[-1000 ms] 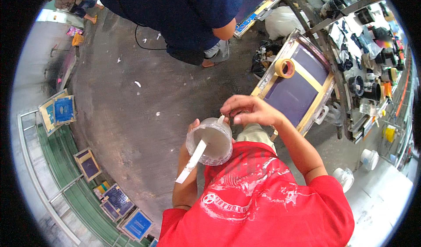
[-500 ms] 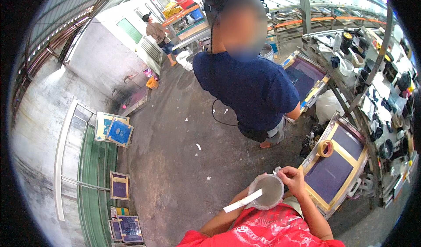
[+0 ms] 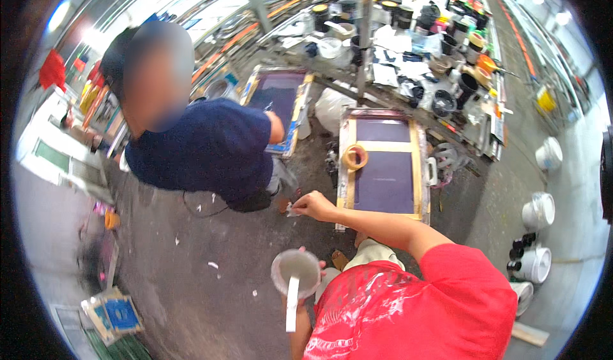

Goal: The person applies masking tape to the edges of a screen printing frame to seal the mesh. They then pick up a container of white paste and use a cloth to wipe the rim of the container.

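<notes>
A round translucent plastic tub (image 3: 276, 275) with greyish contents rests in my left hand (image 3: 322, 267), its fingers curled round the side. A flat white strip (image 3: 292, 306) leans out over the tub's near rim. My right hand (image 3: 315, 206) is stretched out beyond the tub, fingertips pinched on a small crumpled whitish scrap (image 3: 292, 210). Right of that hand, a framed printing screen (image 3: 383, 184) with dark mesh and tan tape borders stands low down. A tape roll (image 3: 355, 157) lies on its left edge.
A co-worker in a dark blue shirt (image 3: 204, 149) stands close at the left, by another screen (image 3: 281, 88). A cluttered bench (image 3: 396, 60) holds tubs and jars. White buckets (image 3: 539, 210) line the right wall. White scraps (image 3: 212, 265) dot the floor (image 3: 191, 309).
The view has swung right, so the co-worker and screens appear farther left. My right hand has left the tub's rim and reached outward with the scrap. My left hand still holds the tub.
</notes>
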`<act>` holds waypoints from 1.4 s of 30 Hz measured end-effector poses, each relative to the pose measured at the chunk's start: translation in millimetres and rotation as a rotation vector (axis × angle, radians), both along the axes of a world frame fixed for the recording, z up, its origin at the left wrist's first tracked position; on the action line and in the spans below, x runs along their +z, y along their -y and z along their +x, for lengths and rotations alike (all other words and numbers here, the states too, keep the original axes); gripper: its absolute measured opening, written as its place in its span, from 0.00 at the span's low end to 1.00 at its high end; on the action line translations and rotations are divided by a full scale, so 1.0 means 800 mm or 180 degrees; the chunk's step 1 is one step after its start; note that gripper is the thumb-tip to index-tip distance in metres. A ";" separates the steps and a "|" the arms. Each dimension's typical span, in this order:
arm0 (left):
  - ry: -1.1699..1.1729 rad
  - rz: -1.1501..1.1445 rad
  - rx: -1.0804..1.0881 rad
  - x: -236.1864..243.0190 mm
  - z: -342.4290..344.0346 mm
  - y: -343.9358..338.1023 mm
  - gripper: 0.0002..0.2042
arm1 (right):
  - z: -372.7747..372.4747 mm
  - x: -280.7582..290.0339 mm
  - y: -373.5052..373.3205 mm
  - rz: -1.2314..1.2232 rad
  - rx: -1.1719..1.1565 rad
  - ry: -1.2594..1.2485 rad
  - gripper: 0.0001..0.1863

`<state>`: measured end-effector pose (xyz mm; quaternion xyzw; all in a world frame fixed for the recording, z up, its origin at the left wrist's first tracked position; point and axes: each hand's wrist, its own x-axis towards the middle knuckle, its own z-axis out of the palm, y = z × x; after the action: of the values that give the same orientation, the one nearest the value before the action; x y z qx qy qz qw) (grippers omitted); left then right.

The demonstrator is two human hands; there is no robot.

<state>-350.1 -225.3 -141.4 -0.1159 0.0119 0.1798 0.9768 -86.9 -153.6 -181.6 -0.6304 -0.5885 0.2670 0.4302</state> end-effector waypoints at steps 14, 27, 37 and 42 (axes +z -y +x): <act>-0.1292 0.0006 0.0695 -0.016 -0.042 0.048 0.36 | 0.241 -0.169 -0.139 -0.1464 -0.0379 0.2282 0.09; -0.1345 0.0167 0.0570 -0.034 -0.004 0.028 0.37 | 0.232 -0.118 -0.078 -0.0737 -0.0981 0.2122 0.12; -0.1034 0.0817 -0.0159 -0.028 0.051 -0.038 0.35 | 0.148 -0.044 0.265 -0.0125 -0.2284 0.0577 0.16; -0.1062 0.1111 -0.0771 -0.067 0.070 -0.052 0.33 | 0.115 -0.085 0.451 -0.0746 -0.3674 0.0002 0.14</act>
<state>-293.8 -183.8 -194.7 0.0878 0.1553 0.0776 0.9809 5.3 -514.3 -249.8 -0.8922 -0.1168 0.0527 0.4331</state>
